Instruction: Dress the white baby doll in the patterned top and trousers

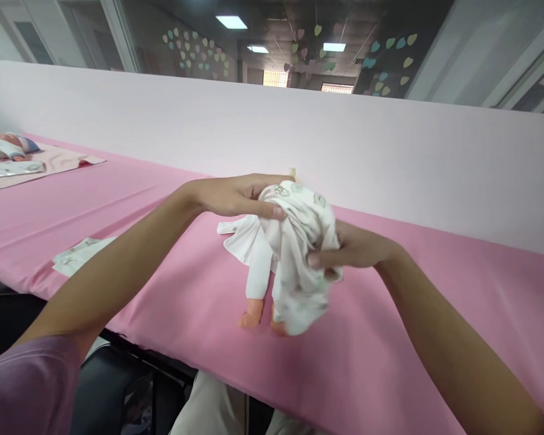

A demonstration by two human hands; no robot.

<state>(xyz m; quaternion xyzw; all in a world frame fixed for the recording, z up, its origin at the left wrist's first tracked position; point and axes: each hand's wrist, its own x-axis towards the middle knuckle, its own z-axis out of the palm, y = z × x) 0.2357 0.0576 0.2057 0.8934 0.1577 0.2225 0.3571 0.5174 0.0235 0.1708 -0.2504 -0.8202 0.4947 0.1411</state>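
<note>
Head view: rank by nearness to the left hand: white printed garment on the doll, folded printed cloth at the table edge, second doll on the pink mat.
1. The white printed garment, gripped by the left hand.
2. The folded printed cloth, lower left.
3. The second doll, far left.

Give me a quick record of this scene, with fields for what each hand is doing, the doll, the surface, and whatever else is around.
Left hand: grips the top of the white printed garment, thumb on the cloth
Right hand: pinches the same garment from the side
Doll: mostly covered by the garment, legs and orange feet showing below
Surface: pink tablecloth
Nearby: folded cloth at near left edge; second doll on a blanket far left
Behind: pale partition
</note>
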